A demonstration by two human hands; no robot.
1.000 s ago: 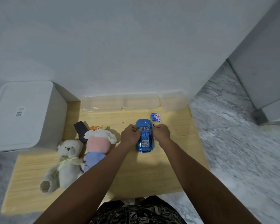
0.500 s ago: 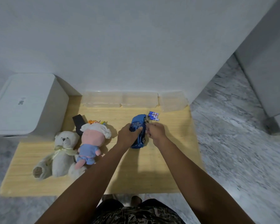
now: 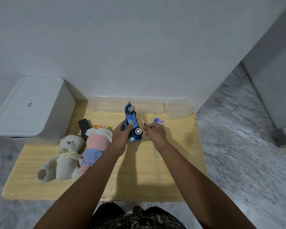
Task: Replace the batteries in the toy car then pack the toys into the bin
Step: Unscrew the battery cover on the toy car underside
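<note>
- The toy car (image 3: 132, 123) is no more flat on its wheels as it was one second ago: the left hand (image 3: 120, 138) now grips it around the middle and has turned it on its side, so two wheels face to the right and the nose points away toward the wall
- The right hand (image 3: 153, 132) has left the car and now pinches a small screwdriver (image 3: 143, 121) between thumb and fingers, with the thin tip pointing up and away, just beside the car but not touching it
- I judge that the battery step is only at its start: the underside is being brought into reach, and the cover, which I cannot see from here, is probably not yet opened
- Near the person, on the left part of the wooden table (image 3: 139, 179), a white teddy bear (image 3: 64, 156) lies beside a pink and blue plush doll (image 3: 96, 146); a black object (image 3: 84, 128) is partly under the doll
- A small pack of batteries (image 3: 159, 121) lies on the table just to the right of the right hand, free to take
- Farther, clear plastic containers (image 3: 139, 104) stand along the wall, behind the car
- The white bin (image 3: 30, 108) stands at the far left with its lid on, so I think it must be opened before the toys go in
- Nothing stands between the screwdriver and the car
</note>
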